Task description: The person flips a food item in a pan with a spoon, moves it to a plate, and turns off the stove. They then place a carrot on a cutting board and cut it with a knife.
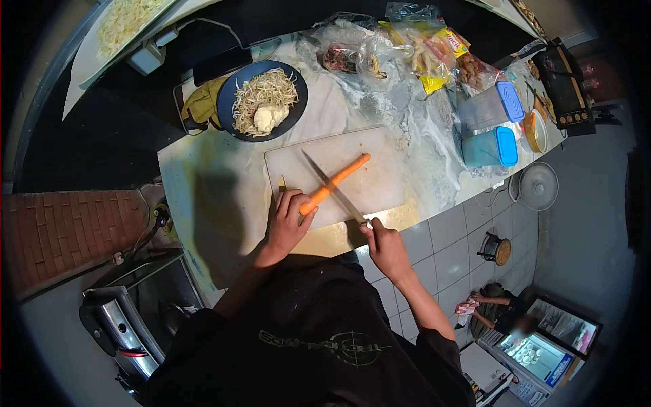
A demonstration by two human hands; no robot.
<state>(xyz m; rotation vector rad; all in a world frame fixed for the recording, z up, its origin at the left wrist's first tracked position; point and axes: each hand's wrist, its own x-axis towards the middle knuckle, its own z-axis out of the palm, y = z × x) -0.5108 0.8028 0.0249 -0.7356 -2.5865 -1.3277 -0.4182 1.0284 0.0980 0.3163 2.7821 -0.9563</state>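
Note:
A long peeled carrot (349,167) lies slanted across the white cutting board (298,152). My left hand (290,222) is closed around its near end, fingers and thumb on either side. In my right hand (385,245) is the handle of a kitchen knife (347,205). Its blade crosses over the middle of the carrot, with the tip pointing to the far left of the board. A few small bits dot the board near the carrot's far end. Behind the board, a dark blue plate (226,108) holds bean sprouts (261,88) and a pale yellow lump (270,118).
Plastic bags of food (427,54) crowd the back of the marble-patterned table (190,169). Two lidded plastic containers, one clear (485,108) and one blue (483,147), stand at the right near a yellow-rimmed tub (535,131). Another person (502,312) is by an open fridge, lower right.

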